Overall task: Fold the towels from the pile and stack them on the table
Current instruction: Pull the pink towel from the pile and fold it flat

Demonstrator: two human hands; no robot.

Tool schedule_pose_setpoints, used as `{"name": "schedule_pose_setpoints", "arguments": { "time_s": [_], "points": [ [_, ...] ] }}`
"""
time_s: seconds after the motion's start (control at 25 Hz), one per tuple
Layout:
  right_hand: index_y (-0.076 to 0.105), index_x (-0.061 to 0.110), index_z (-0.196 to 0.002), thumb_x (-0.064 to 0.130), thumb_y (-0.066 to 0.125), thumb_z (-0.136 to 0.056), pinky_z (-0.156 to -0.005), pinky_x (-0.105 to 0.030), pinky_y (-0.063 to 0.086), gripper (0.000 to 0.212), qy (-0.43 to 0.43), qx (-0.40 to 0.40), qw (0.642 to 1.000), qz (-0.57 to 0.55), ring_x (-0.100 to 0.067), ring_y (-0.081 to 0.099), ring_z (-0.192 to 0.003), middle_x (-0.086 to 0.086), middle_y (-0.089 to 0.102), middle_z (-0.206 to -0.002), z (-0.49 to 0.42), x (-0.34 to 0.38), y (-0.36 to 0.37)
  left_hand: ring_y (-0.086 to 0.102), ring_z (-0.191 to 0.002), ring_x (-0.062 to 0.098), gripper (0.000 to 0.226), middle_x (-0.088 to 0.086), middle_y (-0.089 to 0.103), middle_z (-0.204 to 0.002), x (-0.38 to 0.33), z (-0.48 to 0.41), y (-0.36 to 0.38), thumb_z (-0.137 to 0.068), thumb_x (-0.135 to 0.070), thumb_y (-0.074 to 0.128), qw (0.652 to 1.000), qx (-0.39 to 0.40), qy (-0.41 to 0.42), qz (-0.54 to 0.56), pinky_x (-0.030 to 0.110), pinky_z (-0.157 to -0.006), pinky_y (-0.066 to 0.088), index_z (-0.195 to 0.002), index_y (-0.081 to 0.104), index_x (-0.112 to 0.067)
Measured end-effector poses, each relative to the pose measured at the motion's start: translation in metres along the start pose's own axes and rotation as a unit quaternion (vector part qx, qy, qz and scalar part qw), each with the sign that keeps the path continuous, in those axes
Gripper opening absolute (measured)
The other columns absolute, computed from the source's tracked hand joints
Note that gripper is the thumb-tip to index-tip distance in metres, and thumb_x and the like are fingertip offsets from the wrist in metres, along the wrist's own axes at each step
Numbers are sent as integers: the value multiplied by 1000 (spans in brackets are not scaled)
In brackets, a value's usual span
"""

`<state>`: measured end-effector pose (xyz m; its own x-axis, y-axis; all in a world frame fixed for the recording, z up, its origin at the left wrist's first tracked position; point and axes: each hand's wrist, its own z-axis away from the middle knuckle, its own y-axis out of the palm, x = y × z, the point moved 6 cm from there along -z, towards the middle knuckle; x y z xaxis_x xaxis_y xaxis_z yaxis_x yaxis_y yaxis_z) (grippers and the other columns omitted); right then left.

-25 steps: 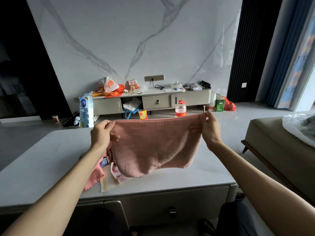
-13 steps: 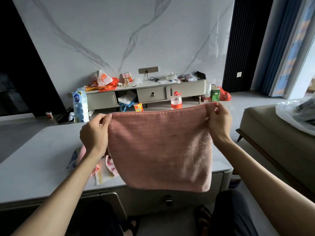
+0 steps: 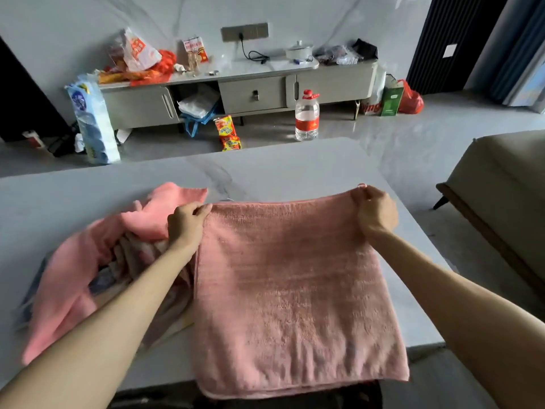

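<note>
On the marble table point(image 3: 280, 166), just in front of me, the dusty-pink towel point(image 3: 289, 290) lies spread flat, apparently already doubled, to judge by the layered hem at its near end. My left hand point(image 3: 185, 224) pinches its far left corner and my right hand point(image 3: 374, 211) pinches the far right corner, both with fingers curled on the hem.

The main risk, as I judge it, is the near end: it hangs over the table's front edge, so if I let go of both corners at once, the overhang could drag the towel toward the floor. The second risk is on the left, where the pile point(image 3: 88, 261) of unfolded towels touches the towel's left side and my left forearm crosses above it. A fold swung from that side could catch loose cloth and pull it in.

Room is uneven. Beyond the towel's far hem the tabletop is bare up to its back edge, and a strip of bare top runs along the right side. The sofa point(image 3: 501, 187) stands well apart, across open floor.
</note>
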<state>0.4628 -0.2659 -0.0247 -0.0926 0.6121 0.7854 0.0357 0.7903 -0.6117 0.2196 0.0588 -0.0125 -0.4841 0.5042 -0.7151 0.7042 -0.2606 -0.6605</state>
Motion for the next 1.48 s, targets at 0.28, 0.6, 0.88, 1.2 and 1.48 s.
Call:
{"name": "schedule_pose_setpoints", "arguments": {
  "time_s": [0.28, 0.6, 0.88, 1.2, 1.48],
  "points": [
    [50, 20, -138, 24, 53, -93, -104, -37, 41, 46, -26, 107, 993, 45, -28, 55, -117, -13, 51, -135, -22, -22, 84, 63, -105, 33, 35, 13, 68, -114, 28, -37, 53, -87, -24, 66, 998, 50, -23, -41, 38, -86, 47, -117, 58, -8],
    [71, 21, -109, 26, 64, -85, -97, -39, 45, 26, -262, 170, 935, 166, -22, 56, -111, 0, 61, -120, 125, -41, 26, 62, -79, 32, 26, 3, 60, -79, 62, 142, -1, -83, -23, 72, 996, 76, -47, -2, 45, -73, 50, -98, 51, -16],
    [62, 15, -120, 5, 57, -78, -103, -43, 38, 44, -164, 140, 962, 168, -33, 39, -122, -12, 50, -131, 143, -85, -3, 64, -74, 25, 16, 2, 66, -73, 64, 161, -2, -83, -21, 75, 982, 100, -137, 77, 34, -68, 46, -79, 60, -15],
    [65, 16, -121, 4, 51, -82, -103, -31, 31, 43, -96, 129, 980, 118, -35, 42, -122, -16, 52, -127, 129, -100, -23, 58, -62, 23, 27, 18, 66, -74, 87, 167, 6, -83, -16, 71, 953, 203, -192, 120, 31, -57, 48, -81, 61, 10],
    [61, 9, -110, 50, 57, -90, -76, -38, 41, 47, 31, 144, 968, 203, -39, 59, -104, -21, 67, -107, 126, -109, -39, 57, -61, 32, 49, 11, 55, -57, 53, 173, -11, -89, -48, 56, 982, 128, -78, -116, 36, -57, 44, -62, 51, -7]
  ]
}}
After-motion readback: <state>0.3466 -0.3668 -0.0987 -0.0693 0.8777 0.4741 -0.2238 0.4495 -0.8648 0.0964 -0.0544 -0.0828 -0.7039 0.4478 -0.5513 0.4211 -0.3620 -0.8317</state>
